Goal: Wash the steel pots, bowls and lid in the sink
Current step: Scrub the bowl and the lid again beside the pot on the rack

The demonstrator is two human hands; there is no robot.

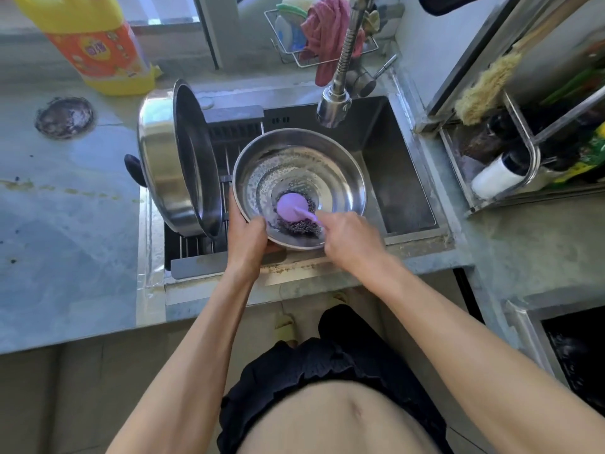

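Observation:
A round steel bowl (337, 165) is tilted toward me over the dark sink (402, 172). My left hand (245, 237) grips its near left rim, thumb inside. My right hand (348, 240) holds the handle of a purple scrubber (293, 208). Its steel-wool pad presses on the bowl's inner bottom. A large steel pot (163, 172) with a black handle stands on its side on the drain rack at the sink's left end, opening facing right.
The steel faucet (337, 99) hangs over the bowl's far edge. A yellow detergent bottle (98, 44) and a dark round pad (65, 117) are on the left counter. A wire rack with a pink cloth (327, 31) stands behind the sink, a dish rack (523, 152) at right.

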